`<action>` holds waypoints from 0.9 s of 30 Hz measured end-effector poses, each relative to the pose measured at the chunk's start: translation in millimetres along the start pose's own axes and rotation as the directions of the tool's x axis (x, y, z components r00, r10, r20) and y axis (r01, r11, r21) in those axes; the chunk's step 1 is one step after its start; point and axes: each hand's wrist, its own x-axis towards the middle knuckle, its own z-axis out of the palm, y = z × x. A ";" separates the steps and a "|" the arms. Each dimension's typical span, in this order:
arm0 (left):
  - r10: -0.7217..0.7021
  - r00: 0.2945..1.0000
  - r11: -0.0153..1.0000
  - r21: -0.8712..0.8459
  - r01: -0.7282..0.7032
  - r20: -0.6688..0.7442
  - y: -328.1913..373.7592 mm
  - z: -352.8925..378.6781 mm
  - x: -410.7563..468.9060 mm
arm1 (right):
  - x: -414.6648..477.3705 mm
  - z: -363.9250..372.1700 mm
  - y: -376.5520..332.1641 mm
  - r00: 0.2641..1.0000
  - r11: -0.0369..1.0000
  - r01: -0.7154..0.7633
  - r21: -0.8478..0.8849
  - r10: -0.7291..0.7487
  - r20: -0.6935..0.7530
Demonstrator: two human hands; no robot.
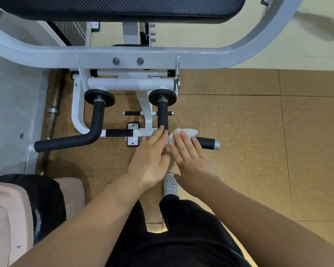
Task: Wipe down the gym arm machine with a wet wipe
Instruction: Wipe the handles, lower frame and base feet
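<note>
Standing over the machine, the person plants one pale perforated shoe (170,185) on the speckled brown floor (239,160) and reaches both arms down. The left hand (152,157) lies flat, fingers straight, its tips touching the bend of the black foam handle (206,141). Just beside it the right hand (189,157), fingers also straight, presses a crumpled white wet wipe (187,132) against that same handle. Farther off sit a second black handle (75,140), the curved white frame (46,54) and a black pad (120,8).
</note>
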 end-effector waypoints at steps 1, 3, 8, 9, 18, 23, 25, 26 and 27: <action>0.023 0.999 0.998 0.052 -0.025 0.047 1.7 2.8 -0.1 | -12.5 3.8 6.3 1.000 1.000 -0.015 -0.012 0.015 0.001; 0.039 0.994 0.993 0.109 -0.050 0.099 4.0 6.4 0.3 | -27.5 9.2 19.0 0.999 0.999 -0.052 -0.008 0.052 -0.015; 0.075 0.993 0.992 0.097 -0.084 0.093 -6.6 2.9 4.6 | -24.5 5.5 13.8 0.988 0.987 -0.152 0.044 0.152 -0.011; 0.081 0.992 0.994 0.067 -0.088 0.101 -10.6 1.7 5.7 | -17.1 3.6 6.5 0.983 0.981 -0.178 0.076 0.181 -0.031; 0.065 0.990 0.997 -0.049 -0.060 0.123 -24.1 -0.6 9.5 | 15.0 -10.1 -0.8 0.993 0.989 -0.114 0.098 0.117 -0.025; 0.067 0.983 0.997 0.020 -0.071 0.173 -26.2 -3.4 9.2 | -34.4 3.0 37.6 0.983 0.981 -0.181 0.075 0.182 -0.008; 0.078 0.978 0.992 0.082 -0.095 0.191 -24.5 -5.1 9.5 | -39.6 3.7 38.9 0.977 0.976 -0.210 0.064 0.211 -0.009; 0.091 0.976 0.982 0.145 -0.121 0.198 -23.6 -6.2 9.2 | -37.6 2.5 35.2 0.974 0.973 -0.224 0.058 0.225 -0.019; 0.105 0.975 0.965 0.218 -0.148 0.197 -23.3 -7.5 8.5 | -32.9 3.0 29.1 0.973 0.973 -0.227 0.050 0.228 -0.022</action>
